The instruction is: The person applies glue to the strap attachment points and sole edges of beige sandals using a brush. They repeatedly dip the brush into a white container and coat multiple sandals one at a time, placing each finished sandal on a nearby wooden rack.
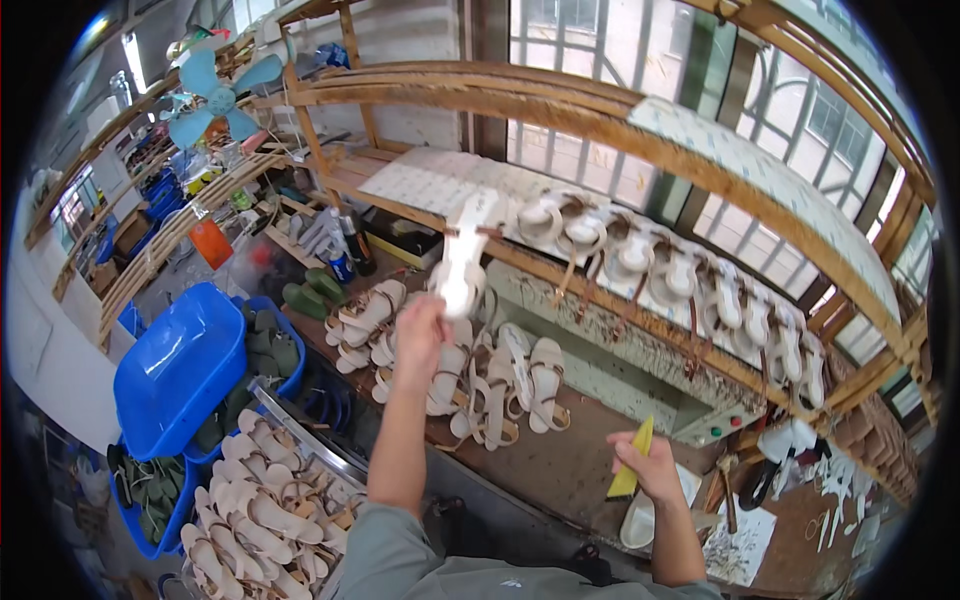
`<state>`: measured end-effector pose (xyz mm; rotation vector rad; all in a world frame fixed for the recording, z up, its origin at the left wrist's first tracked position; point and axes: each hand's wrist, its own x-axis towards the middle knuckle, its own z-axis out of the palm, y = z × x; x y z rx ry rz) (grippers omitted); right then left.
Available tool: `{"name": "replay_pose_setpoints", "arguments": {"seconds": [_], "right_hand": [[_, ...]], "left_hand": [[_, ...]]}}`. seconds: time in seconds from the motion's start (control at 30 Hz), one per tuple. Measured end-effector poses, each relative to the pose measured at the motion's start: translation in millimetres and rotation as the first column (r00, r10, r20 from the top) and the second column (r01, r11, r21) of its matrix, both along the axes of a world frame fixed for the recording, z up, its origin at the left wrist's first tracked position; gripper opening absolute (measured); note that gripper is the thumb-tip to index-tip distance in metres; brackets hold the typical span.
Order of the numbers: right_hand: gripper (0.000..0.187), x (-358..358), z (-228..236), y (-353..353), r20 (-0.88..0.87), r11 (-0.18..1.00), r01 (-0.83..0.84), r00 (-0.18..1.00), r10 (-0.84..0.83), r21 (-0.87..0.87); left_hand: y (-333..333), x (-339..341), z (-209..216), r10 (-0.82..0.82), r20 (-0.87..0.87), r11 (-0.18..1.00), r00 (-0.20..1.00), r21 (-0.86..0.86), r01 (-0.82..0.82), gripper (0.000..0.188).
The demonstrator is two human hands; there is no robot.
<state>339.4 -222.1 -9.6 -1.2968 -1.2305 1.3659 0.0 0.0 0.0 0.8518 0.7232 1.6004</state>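
head view: left grip (424,328) pinches the near end of a white sandal (462,255), at its 1 o'clock; right grip (655,467), frame's 4-5 o'clock, closed round a yellow tool (622,485). one-end hold could twist, knocking shelf sandals (680,277) at 3 o'clock.

Sandals (450,372) on workbench (565,472), tubs (180,362) further left
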Motion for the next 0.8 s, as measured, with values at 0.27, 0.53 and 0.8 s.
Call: {"name": "replay_pose_setpoints", "arguments": {"seconds": [0.27, 0.53, 0.8], "right_hand": [[0.025, 5, -2, -12, -0.062, 0.958, 0.245, 0.965, -0.256, -0.147], [0.03, 24, 10, -16, -0.022, 0.933, 0.36, 0.932, -0.361, -0.021], [0.033, 22, 25, -17, 0.135, 0.849, 0.528, 0.843, -0.521, -0.017]], "left_hand": [[200, -8, 48, -0.107, -0.132, 0.99, 0.985, -0.107, 0.094, 0.01], [244, 43, 30, -0.233, -0.102, 0.94, 0.967, -0.278, 0.197, 0.011], [185, 25, 21, 0.073, -0.322, 0.992, 0.944, -0.076, -0.103, 0.028]]}}
